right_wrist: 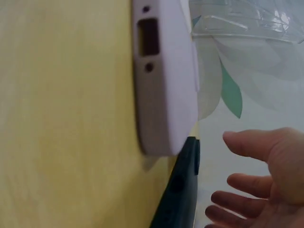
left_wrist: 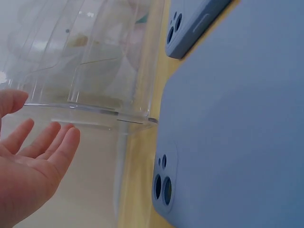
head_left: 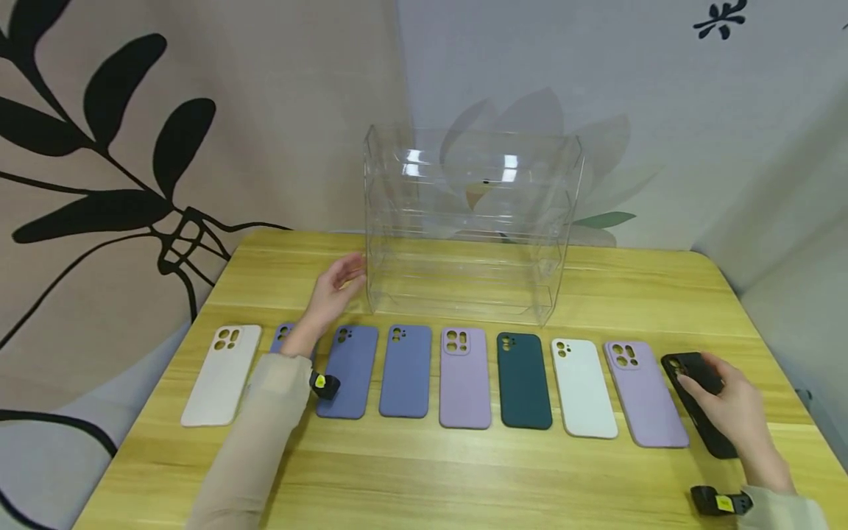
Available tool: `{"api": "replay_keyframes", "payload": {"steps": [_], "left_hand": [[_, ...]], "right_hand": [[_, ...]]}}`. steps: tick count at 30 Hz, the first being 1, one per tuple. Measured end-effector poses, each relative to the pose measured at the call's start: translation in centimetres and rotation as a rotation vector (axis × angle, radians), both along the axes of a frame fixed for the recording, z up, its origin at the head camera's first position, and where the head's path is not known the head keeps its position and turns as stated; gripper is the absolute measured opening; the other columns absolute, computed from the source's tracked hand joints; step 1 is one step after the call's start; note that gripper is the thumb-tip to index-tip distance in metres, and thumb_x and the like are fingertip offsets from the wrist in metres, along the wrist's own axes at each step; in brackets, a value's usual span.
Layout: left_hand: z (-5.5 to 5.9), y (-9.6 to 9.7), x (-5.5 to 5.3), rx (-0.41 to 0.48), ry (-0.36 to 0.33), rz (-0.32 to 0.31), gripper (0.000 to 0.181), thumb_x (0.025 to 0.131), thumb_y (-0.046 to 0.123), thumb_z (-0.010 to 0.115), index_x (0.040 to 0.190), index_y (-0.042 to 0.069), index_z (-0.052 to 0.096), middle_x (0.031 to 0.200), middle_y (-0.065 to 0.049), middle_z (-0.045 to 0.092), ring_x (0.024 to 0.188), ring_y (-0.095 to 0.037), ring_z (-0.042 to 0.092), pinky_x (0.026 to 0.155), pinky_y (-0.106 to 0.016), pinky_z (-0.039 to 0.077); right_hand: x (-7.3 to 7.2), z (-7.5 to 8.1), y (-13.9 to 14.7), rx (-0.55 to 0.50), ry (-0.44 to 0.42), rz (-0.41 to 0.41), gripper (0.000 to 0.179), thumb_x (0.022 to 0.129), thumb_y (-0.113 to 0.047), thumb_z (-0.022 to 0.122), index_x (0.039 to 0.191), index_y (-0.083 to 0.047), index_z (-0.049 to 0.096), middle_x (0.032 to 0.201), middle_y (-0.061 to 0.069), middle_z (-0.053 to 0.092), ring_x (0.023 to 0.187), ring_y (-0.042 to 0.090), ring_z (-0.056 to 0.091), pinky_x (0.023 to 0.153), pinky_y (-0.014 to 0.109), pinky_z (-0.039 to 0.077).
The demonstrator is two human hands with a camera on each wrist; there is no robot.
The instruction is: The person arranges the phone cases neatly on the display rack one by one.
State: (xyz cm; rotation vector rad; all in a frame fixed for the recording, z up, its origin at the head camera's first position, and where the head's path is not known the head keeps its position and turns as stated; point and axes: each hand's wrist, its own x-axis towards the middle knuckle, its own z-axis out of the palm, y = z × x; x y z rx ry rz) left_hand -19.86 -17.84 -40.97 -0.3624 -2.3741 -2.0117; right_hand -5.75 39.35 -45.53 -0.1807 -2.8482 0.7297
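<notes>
My left hand (head_left: 336, 288) is beside the left wall of a clear acrylic rack (head_left: 464, 309), fingers loosely bent and nothing in them. In the left wrist view, its fingertips (left_wrist: 70, 140) are close to the rack's edge; whether they touch it I cannot tell. My right hand (head_left: 734, 405) hovers over a black phone case (head_left: 704, 416) at the right end of the row, thumb and fingers spread to either side. From the right wrist view, a gap shows between that hand and the dark case (right_wrist: 183, 190). A lilac phone case (head_left: 645, 394) lies just left of it.
Along the wooden table (head_left: 464, 478) lie more phone cases: a white one (head_left: 221, 375) at far left, several blue ones (head_left: 405, 372), another lilac (head_left: 465, 390), a dark green (head_left: 523, 379) and a second white (head_left: 583, 390). My left forearm partly covers one blue case. A patterned wall stands behind.
</notes>
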Motion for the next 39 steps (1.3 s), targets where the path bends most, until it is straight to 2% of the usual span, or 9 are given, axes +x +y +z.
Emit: {"api": "replay_keyframes", "payload": {"steps": [3, 8, 13, 17, 21, 32, 34, 39], "left_hand": [[-0.3, 0.2, -0.4, -0.009, 0.015, 0.007, 0.049, 0.092, -0.007, 0.050, 0.138, -0.012, 0.032, 0.136, -0.031, 0.039, 0.122, -0.044, 0.041, 0.104, -0.045, 0.034], [-1.6, 0.3, -1.5, -0.022, 0.039, 0.016, 0.051, 0.092, -0.004, 0.052, 0.139, -0.008, 0.033, 0.138, -0.028, 0.039, 0.122, -0.041, 0.042, 0.103, -0.041, 0.035], [-1.9, 0.6, -1.9, -0.017, 0.016, 0.044, 0.050, 0.092, -0.005, 0.052, 0.139, -0.005, 0.036, 0.138, -0.025, 0.041, 0.121, -0.039, 0.043, 0.095, -0.029, 0.041], [-1.8, 0.6, -2.0, -0.004, -0.014, 0.055, 0.050, 0.091, -0.007, 0.051, 0.139, -0.003, 0.037, 0.138, -0.023, 0.043, 0.119, -0.037, 0.044, 0.084, -0.019, 0.044], [-1.7, 0.6, -2.0, -0.005, -0.030, 0.061, 0.050, 0.091, -0.007, 0.051, 0.139, -0.002, 0.038, 0.137, -0.023, 0.043, 0.118, -0.035, 0.045, 0.079, -0.016, 0.045], [-1.5, 0.8, -2.0, -0.002, -0.026, 0.060, 0.050, 0.091, -0.009, 0.051, 0.139, -0.005, 0.036, 0.136, -0.026, 0.043, 0.118, -0.036, 0.044, 0.082, -0.015, 0.042], [-1.2, 0.8, -1.9, 0.004, -0.036, 0.055, 0.051, 0.091, -0.009, 0.051, 0.139, -0.005, 0.036, 0.137, -0.026, 0.042, 0.119, -0.037, 0.044, 0.082, -0.014, 0.042], [0.3, 1.2, -1.1, 0.003, -0.037, 0.045, 0.050, 0.090, -0.011, 0.049, 0.138, -0.010, 0.034, 0.136, -0.032, 0.040, 0.118, -0.042, 0.043, 0.077, -0.014, 0.044]], "right_hand": [[-0.2, -0.3, 0.4, 0.032, -0.046, 0.005, 0.060, 0.090, -0.021, 0.062, 0.128, 0.019, 0.037, 0.118, 0.046, 0.041, 0.103, 0.060, 0.039, 0.081, 0.066, 0.033], [-0.6, -0.5, 0.8, 0.060, -0.125, -0.015, 0.068, 0.090, -0.025, 0.062, 0.131, 0.020, 0.032, 0.118, 0.048, 0.037, 0.104, 0.061, 0.036, 0.083, 0.068, 0.031], [-1.0, -0.4, 0.9, 0.068, -0.184, -0.029, 0.075, 0.088, -0.029, 0.063, 0.133, 0.020, 0.028, 0.120, 0.049, 0.034, 0.106, 0.062, 0.033, 0.085, 0.069, 0.031], [-1.2, -0.3, 0.9, 0.072, -0.196, -0.029, 0.077, 0.086, -0.030, 0.065, 0.132, 0.020, 0.029, 0.120, 0.049, 0.034, 0.106, 0.062, 0.034, 0.084, 0.068, 0.032], [-1.4, -0.2, 0.9, 0.082, -0.219, -0.034, 0.080, 0.085, -0.033, 0.066, 0.132, 0.020, 0.029, 0.121, 0.049, 0.033, 0.106, 0.062, 0.034, 0.083, 0.068, 0.033], [-1.9, 0.0, 1.0, 0.082, -0.230, -0.051, 0.075, 0.081, -0.026, 0.070, 0.129, 0.019, 0.034, 0.116, 0.049, 0.035, 0.102, 0.062, 0.036, 0.080, 0.067, 0.035], [-1.9, 0.1, 1.1, 0.077, -0.228, -0.051, 0.075, 0.081, -0.025, 0.070, 0.129, 0.019, 0.034, 0.116, 0.050, 0.034, 0.101, 0.062, 0.036, 0.080, 0.067, 0.035], [-2.2, 0.3, 1.2, 0.073, -0.186, -0.046, 0.073, 0.080, -0.024, 0.069, 0.128, 0.019, 0.035, 0.114, 0.051, 0.034, 0.098, 0.062, 0.036, 0.079, 0.066, 0.035]]}}
